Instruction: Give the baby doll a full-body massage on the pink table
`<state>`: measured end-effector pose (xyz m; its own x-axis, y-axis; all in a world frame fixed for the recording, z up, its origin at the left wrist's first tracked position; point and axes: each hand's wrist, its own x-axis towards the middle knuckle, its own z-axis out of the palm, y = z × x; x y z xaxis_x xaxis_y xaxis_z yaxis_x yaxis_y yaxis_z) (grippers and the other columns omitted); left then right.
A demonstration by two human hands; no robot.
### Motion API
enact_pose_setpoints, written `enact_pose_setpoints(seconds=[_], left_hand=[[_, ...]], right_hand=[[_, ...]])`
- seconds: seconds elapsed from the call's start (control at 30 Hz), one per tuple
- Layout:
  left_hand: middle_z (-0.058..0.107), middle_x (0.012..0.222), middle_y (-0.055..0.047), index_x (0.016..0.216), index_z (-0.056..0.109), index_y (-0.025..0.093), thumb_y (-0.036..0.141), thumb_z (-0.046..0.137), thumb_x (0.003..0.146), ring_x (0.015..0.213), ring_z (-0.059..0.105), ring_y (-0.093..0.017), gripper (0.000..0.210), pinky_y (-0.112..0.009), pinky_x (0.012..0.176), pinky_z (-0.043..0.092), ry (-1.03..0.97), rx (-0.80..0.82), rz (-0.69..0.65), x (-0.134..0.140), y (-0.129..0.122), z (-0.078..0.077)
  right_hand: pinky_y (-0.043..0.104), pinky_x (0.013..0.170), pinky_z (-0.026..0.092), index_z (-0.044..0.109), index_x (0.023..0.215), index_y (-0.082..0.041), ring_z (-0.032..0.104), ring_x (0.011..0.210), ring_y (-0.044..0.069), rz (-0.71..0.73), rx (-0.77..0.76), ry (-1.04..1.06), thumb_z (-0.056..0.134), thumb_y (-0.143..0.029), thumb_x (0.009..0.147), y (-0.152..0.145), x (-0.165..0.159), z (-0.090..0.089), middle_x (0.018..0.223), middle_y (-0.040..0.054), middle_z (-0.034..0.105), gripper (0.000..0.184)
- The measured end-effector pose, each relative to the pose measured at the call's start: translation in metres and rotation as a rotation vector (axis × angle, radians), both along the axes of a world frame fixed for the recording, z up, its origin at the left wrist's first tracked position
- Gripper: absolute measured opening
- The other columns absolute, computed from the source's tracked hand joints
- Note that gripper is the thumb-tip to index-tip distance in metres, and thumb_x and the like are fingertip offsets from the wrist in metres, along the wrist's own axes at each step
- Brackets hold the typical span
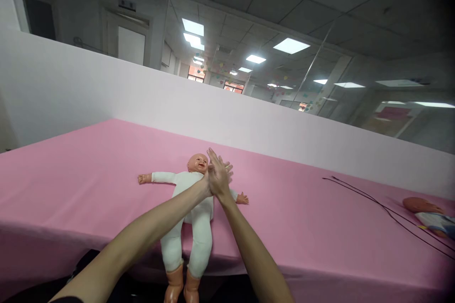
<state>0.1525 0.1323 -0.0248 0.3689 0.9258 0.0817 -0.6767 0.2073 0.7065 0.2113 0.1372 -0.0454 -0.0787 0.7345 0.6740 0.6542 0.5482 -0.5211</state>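
Observation:
A baby doll (pixel 192 184) in a white cloth body lies on its back on the pink-covered table (pixel 284 208), arms spread, its feet over the front edge. Above its chest and beside its head, my two hands meet palm to palm. My right hand (pixel 218 180) is nearer to me, fingers stretched upward. Behind it, my left hand (pixel 228 169) is partly hidden, with its fingers extended and slightly blurred. Neither hand holds anything that I can see. Whether they touch the doll cannot be made out.
At the right edge lies a second doll (pixel 423 206) in white and blue clothing. Thin black cables (pixel 378 202) run across the table towards it. Behind the table stands a low white wall (pixel 249 118) with glass panels above it.

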Motion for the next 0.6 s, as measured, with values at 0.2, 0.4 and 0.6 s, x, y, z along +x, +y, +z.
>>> enact_pose_setpoints(seconds=[0.2,0.4,0.6], left_hand=[[0.045,0.163,-0.009,0.159,0.044,0.022,0.072,0.023,0.102,0.159,0.022,-0.033,0.079,-0.055,0.128,0.023,-0.181,0.136,-0.011,-0.057,-0.051,0.017],[0.032,0.17,-0.003,0.161,0.041,0.029,0.074,0.028,0.1,0.161,0.01,-0.029,0.077,-0.051,0.131,0.015,-0.233,0.196,-0.149,-0.084,-0.105,0.001],[0.024,0.173,0.006,0.164,0.033,0.035,0.08,0.026,0.096,0.162,-0.002,-0.024,0.082,-0.047,0.133,0.006,-0.26,0.267,-0.016,-0.105,-0.114,0.01]], right_hand=[[0.061,0.128,0.02,0.026,0.166,-0.023,0.015,0.161,0.032,0.0,0.104,-0.115,0.029,-0.067,0.104,-0.071,-0.05,0.014,0.172,0.0088,0.028,0.076],[0.06,0.128,0.024,0.027,0.165,-0.024,0.027,0.158,0.032,-0.024,0.256,-0.125,0.026,-0.067,0.105,-0.106,-0.063,0.022,0.167,0.0102,0.037,0.074],[0.058,0.126,0.031,0.015,0.168,-0.032,0.022,0.159,0.033,-0.035,0.22,-0.221,0.04,-0.058,0.105,-0.143,-0.089,-0.005,0.171,0.0038,0.03,0.072]])
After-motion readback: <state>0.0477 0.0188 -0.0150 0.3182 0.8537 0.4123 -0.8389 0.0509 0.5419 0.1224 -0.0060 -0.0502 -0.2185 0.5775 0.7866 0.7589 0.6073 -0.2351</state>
